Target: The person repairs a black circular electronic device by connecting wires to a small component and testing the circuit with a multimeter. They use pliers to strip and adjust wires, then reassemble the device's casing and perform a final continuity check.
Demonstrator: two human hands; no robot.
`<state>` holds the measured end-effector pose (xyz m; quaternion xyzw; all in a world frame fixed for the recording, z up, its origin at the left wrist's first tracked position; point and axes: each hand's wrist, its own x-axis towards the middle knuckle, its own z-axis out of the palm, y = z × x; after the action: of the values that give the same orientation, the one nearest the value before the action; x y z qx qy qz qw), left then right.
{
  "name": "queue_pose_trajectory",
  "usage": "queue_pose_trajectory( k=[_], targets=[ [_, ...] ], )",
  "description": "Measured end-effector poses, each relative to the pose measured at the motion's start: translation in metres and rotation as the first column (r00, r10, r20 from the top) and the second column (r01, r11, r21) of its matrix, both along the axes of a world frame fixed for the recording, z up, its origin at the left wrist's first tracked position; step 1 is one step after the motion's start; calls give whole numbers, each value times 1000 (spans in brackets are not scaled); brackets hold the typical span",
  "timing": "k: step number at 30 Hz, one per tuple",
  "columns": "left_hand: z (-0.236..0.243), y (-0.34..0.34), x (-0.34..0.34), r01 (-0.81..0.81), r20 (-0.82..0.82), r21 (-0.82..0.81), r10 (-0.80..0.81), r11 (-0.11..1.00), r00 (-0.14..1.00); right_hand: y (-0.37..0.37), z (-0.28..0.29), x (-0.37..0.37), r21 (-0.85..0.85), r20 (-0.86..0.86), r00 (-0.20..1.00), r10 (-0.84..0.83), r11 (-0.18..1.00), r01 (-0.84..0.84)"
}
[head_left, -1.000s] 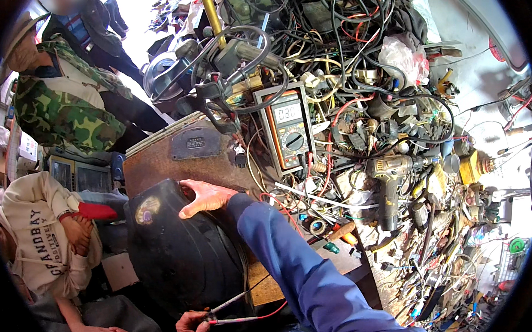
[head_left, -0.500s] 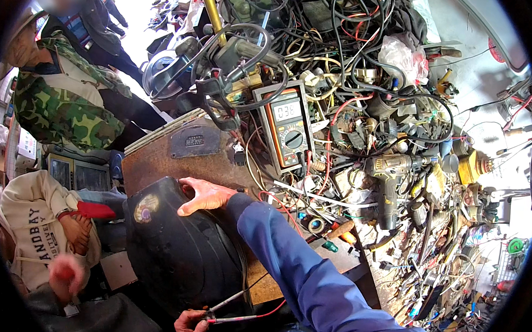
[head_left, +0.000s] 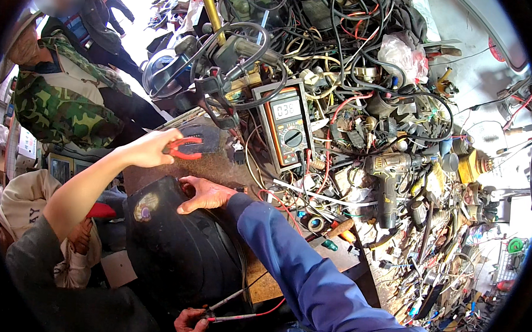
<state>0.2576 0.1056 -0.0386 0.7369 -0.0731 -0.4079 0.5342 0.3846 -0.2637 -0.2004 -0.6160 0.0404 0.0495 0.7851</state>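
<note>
My right hand (head_left: 207, 197), in a blue sleeve, grips the upper edge of a large black rounded shell (head_left: 180, 252), thumb on its face and fingers partly hidden. A worn round sticker (head_left: 146, 208) marks the shell. At the lower edge, my left hand (head_left: 191, 325) pinches the multimeter probes (head_left: 225, 317), one with a red lead and one with a dark lead; their tips are hard to see. A multimeter (head_left: 287, 125) with a lit display lies beyond on the bench. To the left, another person's bare forearm (head_left: 91, 172) reaches over the bench, that hand holding red-handled pliers (head_left: 184, 148).
A cordless drill (head_left: 388, 178) lies right of the multimeter among tangled cables (head_left: 321, 24) and loose parts. A screwdriver with a wooden handle (head_left: 339, 229) is near my sleeve. A person in a camouflage jacket (head_left: 64, 110) and others are at the left.
The other person's hand has come up from the lower left and now extends over the bench with the red pliers. My hands and the black shell stay nearly in place.
</note>
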Motion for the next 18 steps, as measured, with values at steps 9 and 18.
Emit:
queue_pose_trajectory(
  k=[9,18],
  targets=[
    [-11,13,-6,-22,92,154,7,988,996,10,6,5,-74,-17,998,63,995,-64],
    [-15,4,5,20,96,120,-32,993,995,8,9,-2,38,-75,997,-34,999,37]
  ],
)
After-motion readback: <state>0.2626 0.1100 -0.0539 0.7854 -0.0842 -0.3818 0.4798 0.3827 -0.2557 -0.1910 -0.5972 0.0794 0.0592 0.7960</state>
